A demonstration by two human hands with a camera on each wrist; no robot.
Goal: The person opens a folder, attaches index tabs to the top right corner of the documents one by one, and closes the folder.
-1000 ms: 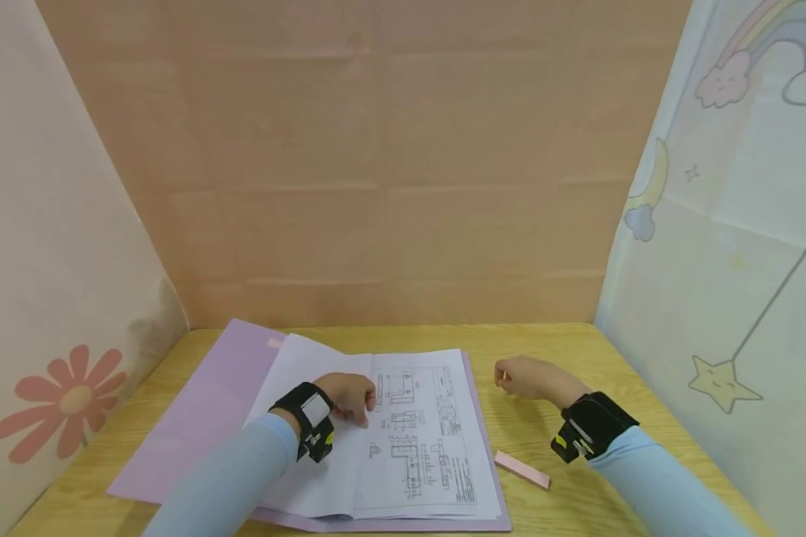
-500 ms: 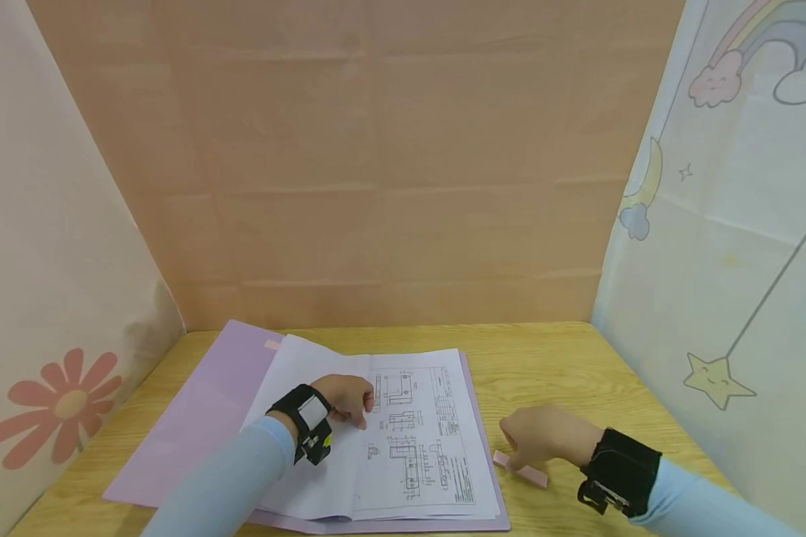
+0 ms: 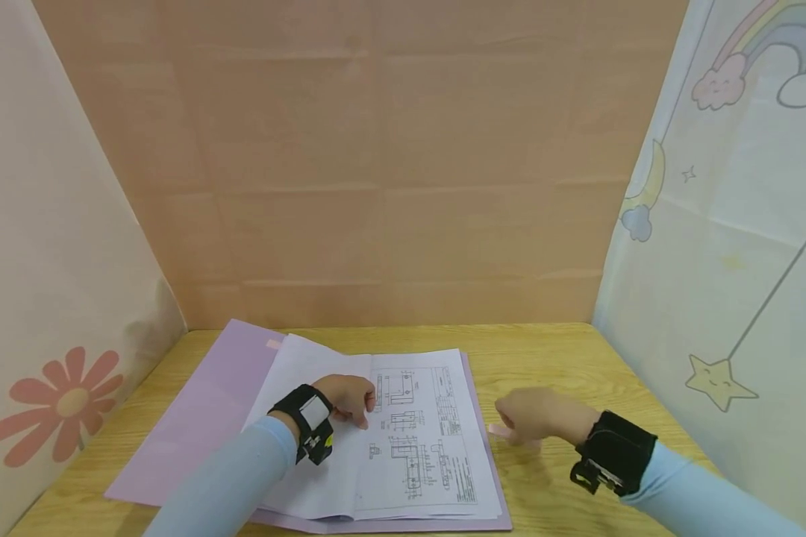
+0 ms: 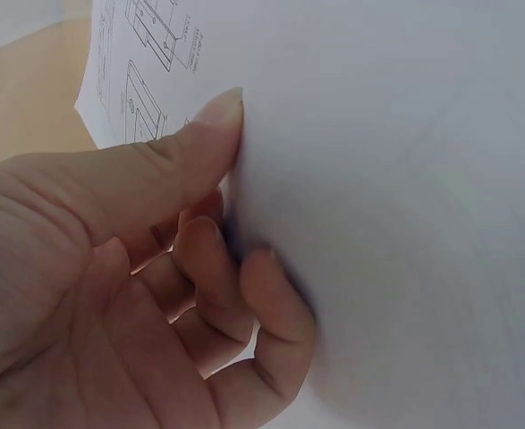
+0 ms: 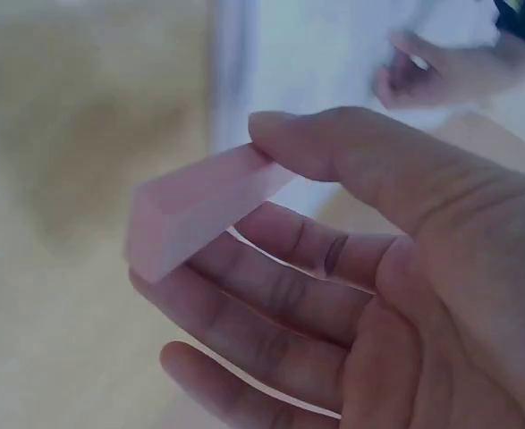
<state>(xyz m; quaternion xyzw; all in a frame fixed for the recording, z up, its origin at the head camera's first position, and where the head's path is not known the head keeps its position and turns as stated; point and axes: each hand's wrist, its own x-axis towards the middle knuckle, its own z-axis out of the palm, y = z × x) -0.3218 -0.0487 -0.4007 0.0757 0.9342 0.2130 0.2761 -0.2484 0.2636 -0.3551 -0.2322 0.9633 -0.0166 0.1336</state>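
Note:
My left hand point(image 3: 346, 395) rests on the open booklet point(image 3: 376, 500) near the fold between its pages, with thumb and fingertips against the paper. In the left wrist view its fingers point(image 4: 275, 326) are loosely bent beside the white page point(image 4: 405, 197). The right-hand page carries printed technical drawings. To the right of the booklet, my right hand point(image 3: 537, 415) holds a narrow pink pad point(image 3: 500, 431), raised over the table. The right wrist view shows the pad point(image 5: 199, 210) pinched under the thumb, with the fingers beneath it; its far end is hidden by the thumb.
The booklet lies in a purple folder point(image 3: 195, 425) whose cover is spread to the left, with a small pink tab near its top edge. Beneath is a wooden table point(image 3: 578, 358). A brown paper wall point(image 3: 403, 186) stands behind; pale printed sheets flank both sides.
My right hand has come down and toward me to the pink pad, taken hold of it and lifted it off the table. My left hand stays in place.

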